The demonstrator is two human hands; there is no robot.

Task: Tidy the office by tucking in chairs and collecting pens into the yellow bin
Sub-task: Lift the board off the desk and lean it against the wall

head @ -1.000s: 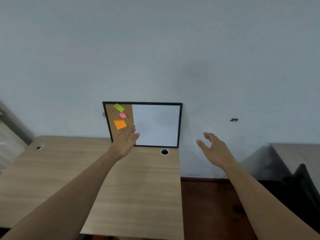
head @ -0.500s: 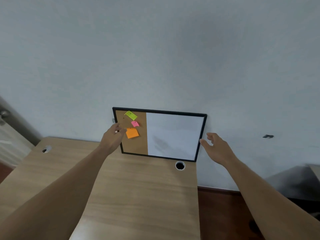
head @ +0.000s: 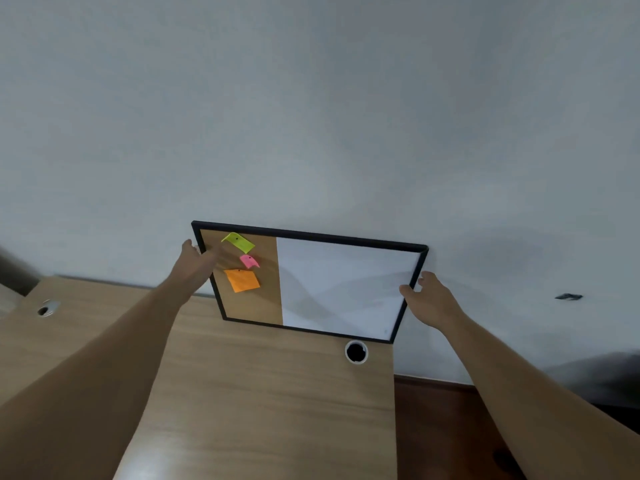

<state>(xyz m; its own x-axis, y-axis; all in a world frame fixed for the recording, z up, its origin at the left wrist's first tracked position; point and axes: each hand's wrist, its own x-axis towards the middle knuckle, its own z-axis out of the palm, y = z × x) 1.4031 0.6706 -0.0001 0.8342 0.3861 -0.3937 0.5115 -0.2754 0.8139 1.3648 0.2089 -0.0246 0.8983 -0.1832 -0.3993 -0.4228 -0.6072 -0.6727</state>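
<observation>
The desk (head: 263, 403) lay bare in front of the framed board (head: 346, 289), which leaned on the wall (head: 311, 116) and blocked reach behind; open floor (head: 446, 427) lay right of the desk

A black-framed board (head: 311, 282) stands on the wooden surface (head: 259, 403) and leans back against the pale wall (head: 311, 116). Its left part is cork, holding a yellow note (head: 238, 241), a pink note (head: 249, 261) and an orange note (head: 241, 280); its right part is white. Just in front of the board's right corner is a round cable hole (head: 356, 351).
</observation>
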